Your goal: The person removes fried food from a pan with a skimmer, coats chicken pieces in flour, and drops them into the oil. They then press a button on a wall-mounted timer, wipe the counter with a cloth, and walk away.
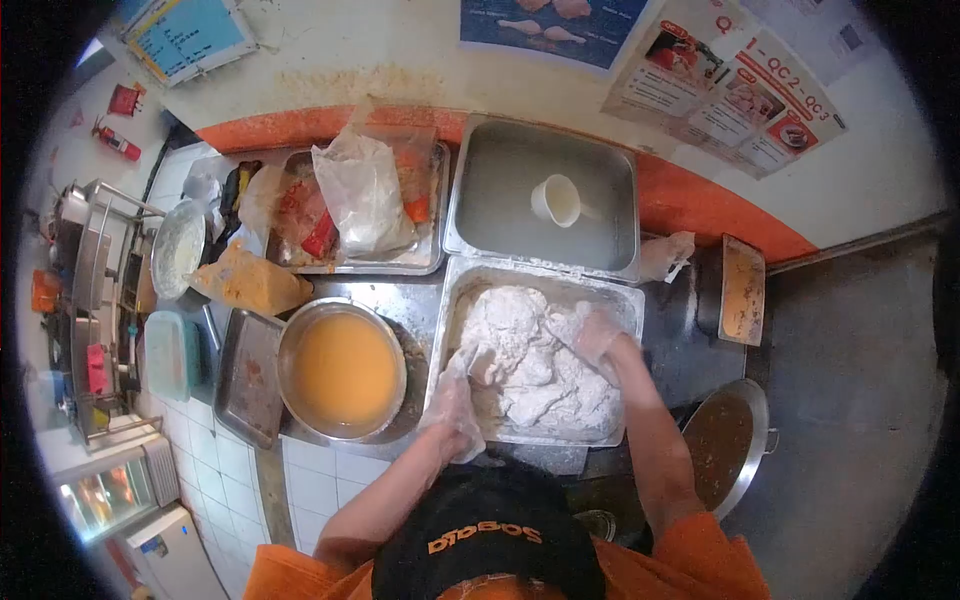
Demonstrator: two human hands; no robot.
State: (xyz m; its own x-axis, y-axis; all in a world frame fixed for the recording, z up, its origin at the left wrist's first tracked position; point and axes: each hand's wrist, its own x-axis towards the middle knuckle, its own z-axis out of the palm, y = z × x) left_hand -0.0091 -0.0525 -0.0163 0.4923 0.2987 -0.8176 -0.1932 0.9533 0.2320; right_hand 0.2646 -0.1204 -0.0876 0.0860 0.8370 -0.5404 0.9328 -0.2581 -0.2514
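Has the left hand over the left wall of a metal tray, fingers partly bent beside floury pieces, and the right hand at the right of the same heap, fingers spread little and half hidden by flour; cannot tell of a firm hold in either. Wears seemingly thin plastic gloves, loose at the wrists: could snag these under a piece or let flour in. With the pieces heaped between the hands, could push flour over the near wall by too brisk a turn, or leave folds bare by pressing pieces together. Could dust the orange liquid left of the left hand, or tip its bowl near the front of the bench with a swinging left elbow. Could lump the flour with splashes from the cloudy liquid just beyond the hands, by knocking the white cup there. Could catch the wide pan right of the right forearm in drawing back; cannot tell its heat.
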